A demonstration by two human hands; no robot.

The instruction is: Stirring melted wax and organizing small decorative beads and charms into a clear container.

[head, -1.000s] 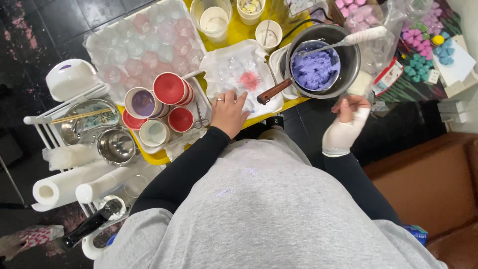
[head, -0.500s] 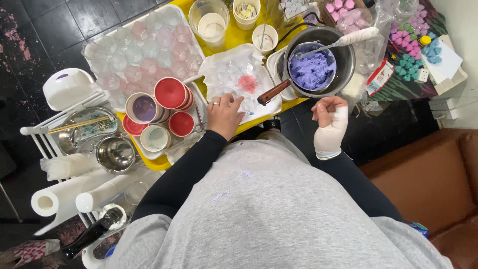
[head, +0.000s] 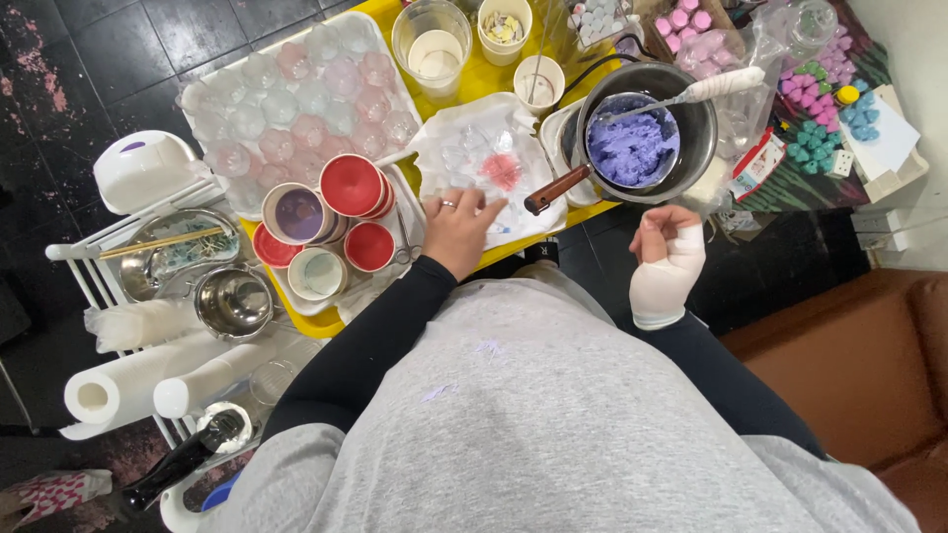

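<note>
Left hand: the left hand (head: 456, 229), a ring on one finger, lies flat and open, fingertips touching the crumpled clear plastic sheet with a pink blob (head: 481, 168) on the yellow table (head: 474, 79).
Right hand: the right hand (head: 668, 259), wrapped in white bandage, hovers loosely curled, holding nothing.
Pot: a dark metal saucepan of purple paste (head: 642, 138) sits at 12 o'clock from the right hand, with a white-handled spoon (head: 696, 92) in it.
Cups: red-rimmed paper cups (head: 341, 212) cluster at 9 o'clock from the left hand.
</note>
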